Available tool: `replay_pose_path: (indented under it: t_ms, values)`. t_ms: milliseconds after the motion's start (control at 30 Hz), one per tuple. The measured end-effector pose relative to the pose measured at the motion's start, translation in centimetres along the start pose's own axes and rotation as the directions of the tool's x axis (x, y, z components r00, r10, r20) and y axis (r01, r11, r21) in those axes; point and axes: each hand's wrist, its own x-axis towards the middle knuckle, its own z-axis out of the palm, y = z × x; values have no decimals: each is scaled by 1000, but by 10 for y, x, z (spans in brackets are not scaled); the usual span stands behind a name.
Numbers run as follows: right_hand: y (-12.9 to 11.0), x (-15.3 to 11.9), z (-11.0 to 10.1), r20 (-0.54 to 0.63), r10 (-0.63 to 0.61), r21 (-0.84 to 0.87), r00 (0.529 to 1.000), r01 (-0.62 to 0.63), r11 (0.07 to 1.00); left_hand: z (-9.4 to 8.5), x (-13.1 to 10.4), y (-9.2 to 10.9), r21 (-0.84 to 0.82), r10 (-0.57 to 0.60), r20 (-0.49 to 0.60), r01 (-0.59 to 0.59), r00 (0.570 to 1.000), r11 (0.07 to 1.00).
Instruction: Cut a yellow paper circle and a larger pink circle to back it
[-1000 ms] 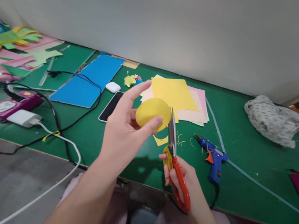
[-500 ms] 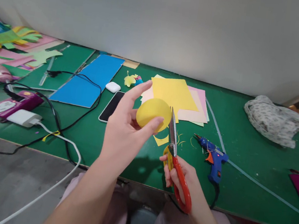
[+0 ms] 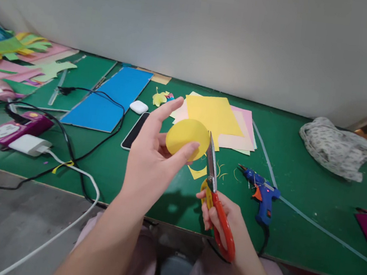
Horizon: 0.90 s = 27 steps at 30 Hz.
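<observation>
**Yellow paper disc at the scissor blades**

The yellow paper disc (image 3: 186, 137) is pinched in the left hand (image 3: 151, 162) above the green table (image 3: 298, 188). The right hand (image 3: 223, 215) grips red-handled scissors (image 3: 217, 200), blades at the disc's right edge.

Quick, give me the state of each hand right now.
Left hand: closed on the yellow paper circle, held above the table.
Right hand: closed on the scissors, blades at the circle's edge.

matt yellow paper disc (image 3: 185, 136); glossy orange-handled metal scissors (image 3: 216, 196)
</observation>
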Motion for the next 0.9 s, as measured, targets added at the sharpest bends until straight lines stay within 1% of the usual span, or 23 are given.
replay_pose_path:
  t_ms: [233,400,900]
  values:
    - [-2,1,0,-6,11,6,1000,-11,1000,0,0,-1,-7,13,2,-13,1000,1000]
    - [-4,1,1,-20,47,2,999,-47,999,0,1,1,-11,7,-8,-7,1000,1000]
    - [-1,0,-2,16,16,-6,1000,-16,1000,-1,2,-1,-53,-4,-1,4,1000,999]
